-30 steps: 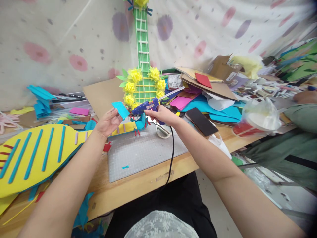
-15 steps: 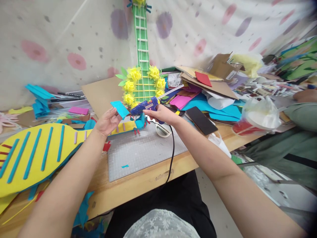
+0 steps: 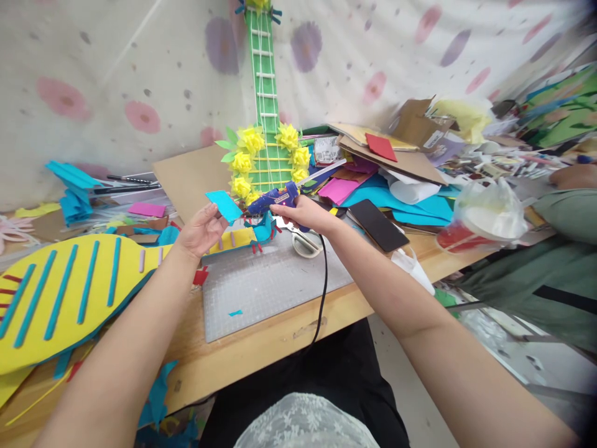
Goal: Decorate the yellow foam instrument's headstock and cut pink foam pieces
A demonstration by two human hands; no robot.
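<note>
Between the thumb and fingers of my left hand (image 3: 201, 231) is a small blue piece of paper (image 3: 224, 205), held up above the table. My right hand (image 3: 308, 213) is wrapped round a blue glue gun (image 3: 275, 200), with a white glue stick poking out of its back. The gun's nozzle points left, close to the paper's right edge; whether they touch I cannot tell. Under my hands lies a yellow and blue paper instrument (image 3: 84, 280), its neck partly covered by my left hand. A green paper guitar (image 3: 267, 112) with yellow flowers stands upright behind.
A grey cutting mat (image 3: 261, 305) lies on the wooden table, with white-handled scissors (image 3: 306, 244) on it. The gun's black cord (image 3: 325, 280) hangs over the front edge. A phone (image 3: 379, 225), coloured paper and a bagged bucket (image 3: 485, 221) stand right, near another person's green clothing (image 3: 536, 280).
Both hands keep nearly the same position with the paper and the glue gun. The whole view has shifted very slightly.
</note>
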